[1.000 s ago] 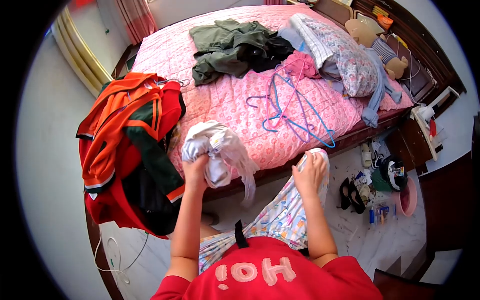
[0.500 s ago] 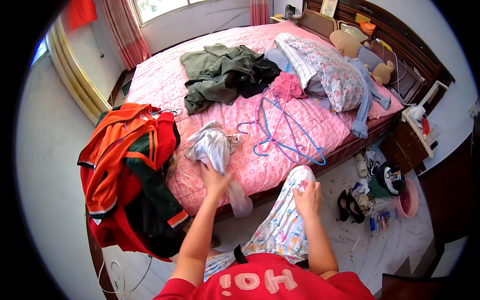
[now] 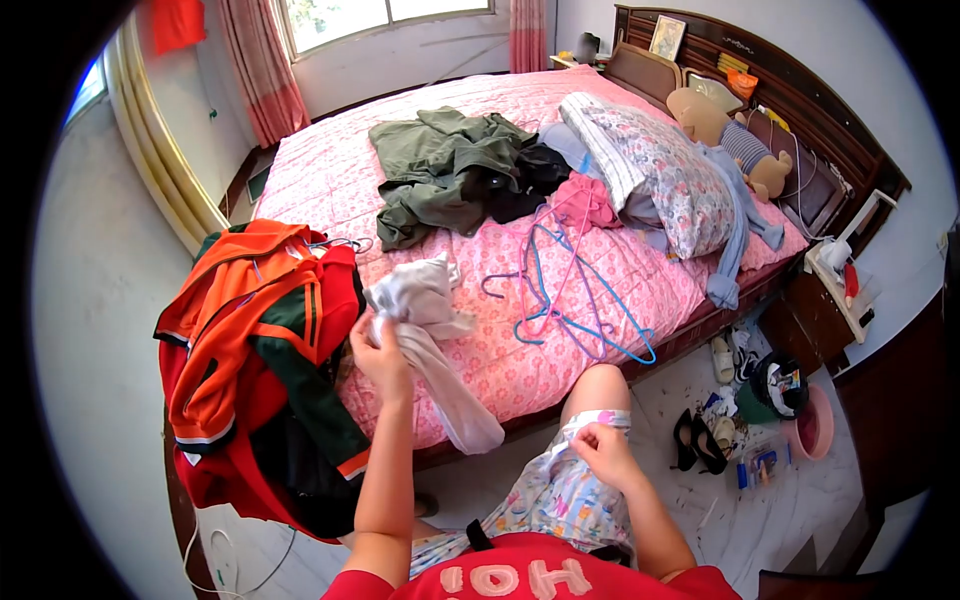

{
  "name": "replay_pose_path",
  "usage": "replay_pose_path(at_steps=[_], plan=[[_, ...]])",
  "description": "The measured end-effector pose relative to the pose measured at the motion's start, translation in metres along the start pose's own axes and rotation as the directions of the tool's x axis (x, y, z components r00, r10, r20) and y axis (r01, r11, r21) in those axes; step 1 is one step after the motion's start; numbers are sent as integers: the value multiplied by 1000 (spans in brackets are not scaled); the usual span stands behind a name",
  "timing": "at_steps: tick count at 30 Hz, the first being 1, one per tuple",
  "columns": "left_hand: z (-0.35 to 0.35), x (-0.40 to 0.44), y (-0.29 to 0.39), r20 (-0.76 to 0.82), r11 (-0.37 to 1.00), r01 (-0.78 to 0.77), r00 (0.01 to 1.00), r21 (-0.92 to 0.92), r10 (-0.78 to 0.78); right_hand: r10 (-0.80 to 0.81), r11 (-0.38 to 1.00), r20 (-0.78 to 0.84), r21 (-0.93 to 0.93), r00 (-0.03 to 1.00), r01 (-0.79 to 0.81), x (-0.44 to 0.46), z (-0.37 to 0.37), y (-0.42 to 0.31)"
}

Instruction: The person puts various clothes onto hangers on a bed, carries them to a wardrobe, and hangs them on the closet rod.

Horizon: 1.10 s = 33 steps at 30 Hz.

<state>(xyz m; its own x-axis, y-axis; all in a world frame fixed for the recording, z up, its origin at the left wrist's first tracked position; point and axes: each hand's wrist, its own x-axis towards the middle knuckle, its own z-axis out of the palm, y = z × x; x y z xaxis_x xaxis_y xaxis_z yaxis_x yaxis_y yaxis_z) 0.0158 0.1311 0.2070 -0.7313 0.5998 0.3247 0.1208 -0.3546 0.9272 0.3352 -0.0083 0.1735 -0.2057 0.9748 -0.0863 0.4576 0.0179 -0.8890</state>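
In the head view, the person's left hand point(image 3: 382, 362) has its fingers closed on a gathered part of the white cloth point(image 3: 455, 400), above the near edge of the bed point(image 3: 540, 390). Gripped there, the cloth bunches at the top, while its long end falls by its own weight towards the bed's edge. The right hand point(image 3: 607, 458) is over the trousers point(image 3: 565, 490), beside the rolled hem below the bare knee; its fingers are bent and close together, but whether they pinch the fabric cannot be told. To the left, the orange jacket point(image 3: 235, 320) lies over red clothes point(image 3: 215, 485), probably heaped at the bed's corner to keep them together. The hangers point(image 3: 538, 285) overlap flat on the quilt, seemingly within reach, with the green garment point(image 3: 440, 165) beyond.
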Motion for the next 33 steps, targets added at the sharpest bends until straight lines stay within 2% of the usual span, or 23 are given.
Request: replay_pose_path(at_steps=[2, 4, 5, 6, 8, 9, 11, 13, 15, 18, 20, 21, 23, 24, 26, 28, 30, 31, 32, 33], plan=[[15, 22, 11, 58, 985, -130, 991, 113, 125, 7, 999, -239, 52, 971, 5, 34, 1, -12], [31, 35, -9, 190, 900, -191, 974, 391, 124, -173, 983, -347, -3, 922, 184, 81, 11, -17], [39, 37, -22, 272, 888, -219, 956, 405, 112, -203, 972, -369, 35, 907, 232, 109, 18, -20], [47, 37, -33, 325, 814, -318, 930, 485, 170, -218, 963, -402, 59, 890, 263, 137, 27, -23], [60, 35, -47, 367, 661, -389, 912, 642, 180, -285, 948, -376, 27, 882, 318, 198, 45, -29], [59, 33, -63, 352, 663, -383, 917, 643, 188, -318, 937, -369, 19, 873, 349, 226, 54, -35], [56, 32, -98, 413, 451, -514, 857, 730, 308, -373, 917, -358, 3, 856, 400, 288, 65, -41], [56, 34, -106, 349, 514, -469, 882, 718, 317, -523, 852, -348, -233, 778, 469, 351, 77, -46], [50, 35, -106, 285, 560, -411, 910, 719, 301, -643, 766, -389, -347, 660, 542, 413, 84, -63], [48, 38, -109, 249, 626, -386, 921, 678, 298, -502, 841, -377, -425, 779, 336, 460, 94, -107], [45, 39, -114, 249, 669, -375, 927, 642, 281, -430, 860, -384, -451, 817, 240, 481, 105, -114], [44, 40, -111, 244, 680, -368, 930, 635, 275, -436, 859, -388, -450, 812, 246, 498, 110, -110], [44, 40, -113, 232, 694, -373, 928, 616, 293, -360, 920, -371, -293, 856, 260, 526, 109, -95], [45, 37, -113, 216, 708, -367, 930, 603, 298, -361, 918, -375, -303, 854, 255, 519, 100, -102], [45, 37, -110, 207, 706, -373, 927, 602, 313, -531, 835, -530, -193, 662, 515, 493, 75, -135], [44, 36, -109, 203, 702, -379, 924, 603, 324, -634, 752, -473, -191, 612, 631, 457, 40, -165], [43, 36, -112, 178, 703, -397, 913, 590, 366, -696, 653, -479, -112, 535, 749, 408, 10, -206], [40, 38, -107, 169, 760, -368, 929, 536, 330, -708, 614, -474, -46, 524, 788, 379, -5, -223], [36, 43, -126, 182, 757, -375, 926, 535, 330, -716, 575, -471, 21, 515, 818, 347, -20, -238], [33, 54, -162, 82, 932, -246, 969, 266, 232, -752, 538, -459, -14, 473, 843, 308, -33, -249]])
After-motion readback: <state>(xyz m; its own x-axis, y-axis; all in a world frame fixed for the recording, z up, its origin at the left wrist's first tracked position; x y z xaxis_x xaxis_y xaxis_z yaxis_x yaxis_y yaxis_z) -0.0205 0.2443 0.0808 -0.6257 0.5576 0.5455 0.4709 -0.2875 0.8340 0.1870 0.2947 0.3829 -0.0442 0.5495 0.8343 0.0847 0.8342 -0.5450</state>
